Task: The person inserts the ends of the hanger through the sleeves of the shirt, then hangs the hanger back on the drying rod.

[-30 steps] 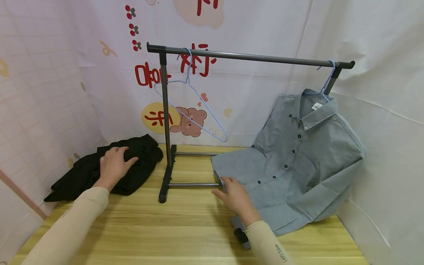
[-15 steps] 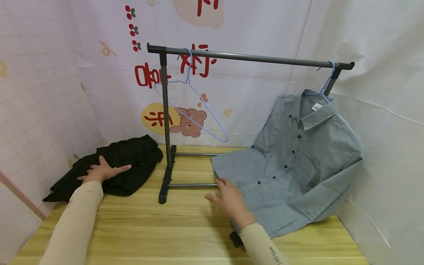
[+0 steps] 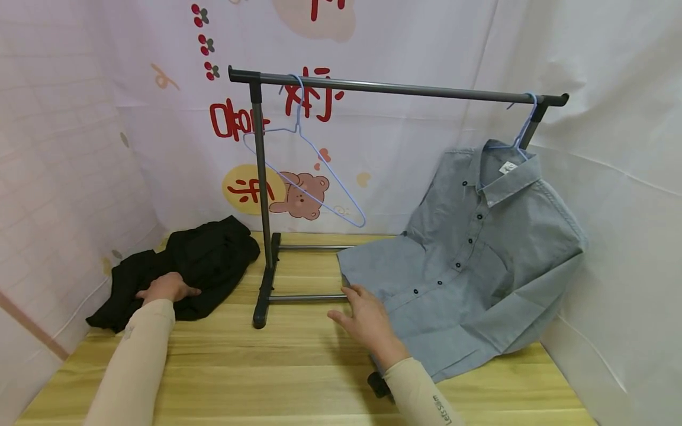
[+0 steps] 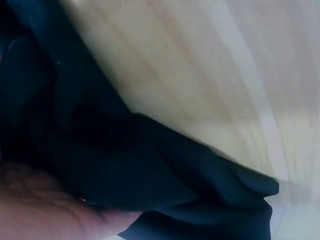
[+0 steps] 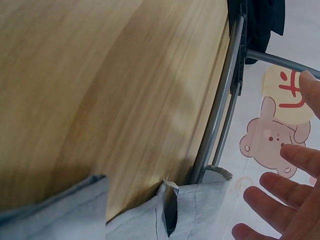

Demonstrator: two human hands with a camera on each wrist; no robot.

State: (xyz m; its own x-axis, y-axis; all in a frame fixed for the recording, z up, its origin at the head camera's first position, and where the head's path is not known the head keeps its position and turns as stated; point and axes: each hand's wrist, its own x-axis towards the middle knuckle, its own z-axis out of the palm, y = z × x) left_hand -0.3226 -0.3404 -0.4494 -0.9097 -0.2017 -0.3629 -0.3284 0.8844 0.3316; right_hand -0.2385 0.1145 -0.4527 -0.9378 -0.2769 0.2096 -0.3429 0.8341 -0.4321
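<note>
A crumpled black garment (image 3: pixel 208 254) lies on the table at the left; its kind cannot be made out. My left hand (image 3: pixel 166 288) grips a fold of it near its front edge, fingertips partly hidden in the cloth. Up close in the left wrist view, the thumb lies along the bunched dark cloth (image 4: pixel 150 165). My right hand (image 3: pixel 367 319) is held with spread fingers just in front of the hem of a grey-blue button shirt (image 3: pixel 479 278), holding nothing. That shirt hangs on a blue hanger (image 3: pixel 519 139), its lower part spread over the table.
A dark metal clothes rack (image 3: pixel 394 88) stands on the wooden table (image 3: pixel 256 378). From its left end hangs a bare blue wire hanger (image 3: pixel 333 173). One rack foot (image 3: pixel 378 384) shows beside my right forearm. Printed cloth walls (image 3: pixel 405 35) close off the back and sides.
My left hand has come down onto the black garment and taken hold of it; its left end has drawn in to the right. My right hand shifted slightly left. The head view tilted a little.
</note>
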